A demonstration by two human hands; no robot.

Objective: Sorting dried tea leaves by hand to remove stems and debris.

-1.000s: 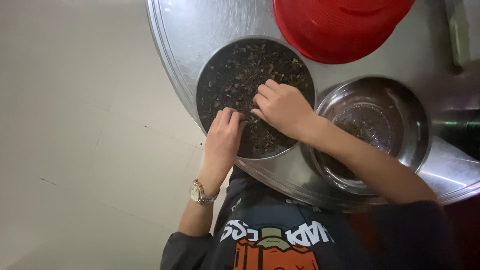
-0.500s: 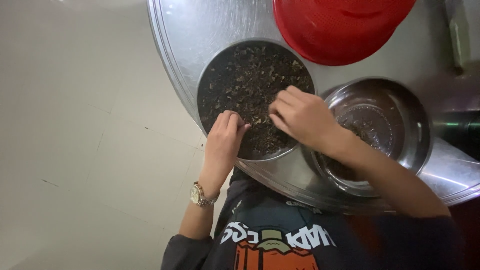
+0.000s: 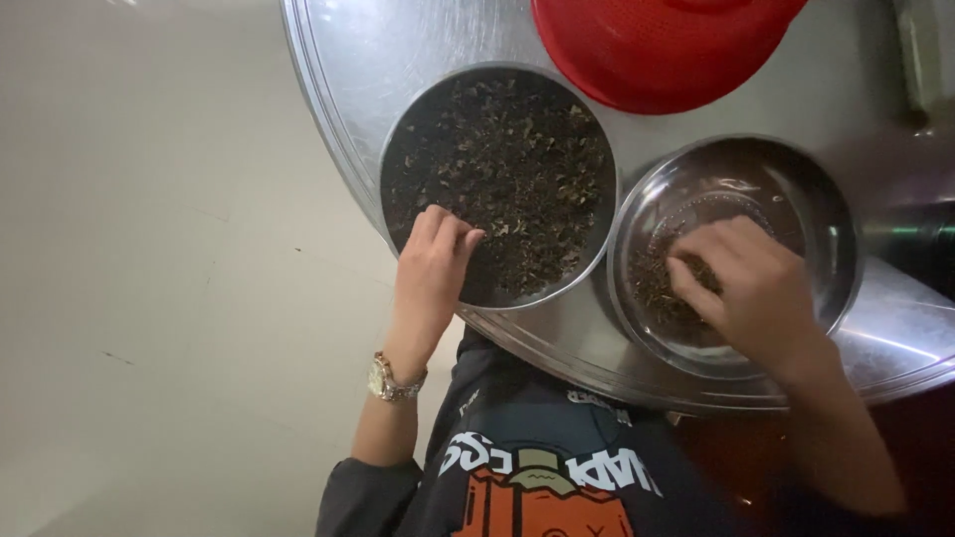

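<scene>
Looking straight down at a round steel table, my knees and printed shirt at the bottom of view. My left hand rests on the near rim of the dark round tray, fingers curled together with the tips in the dried leaf litter that covers it; it looks like a loose pinch, though I cannot tell whether anything is held between the fingertips. My right hand is over in the steel bowl just right of the tray, fingers bunched and pointing down at the small heap of dark bits on the bowl's bottom, half closed, touching or nearly touching the heap. Tray and bowl sit side by side, rims almost meeting, so the line between them runs straight left to right across my lap. The leaf litter lies ahead of and slightly right of my left hand, which is the nearer one to it; the right hand is a bowl's width off. A red plastic basin stands farther back, beyond both, untouched. Wristwatch on the left wrist.
</scene>
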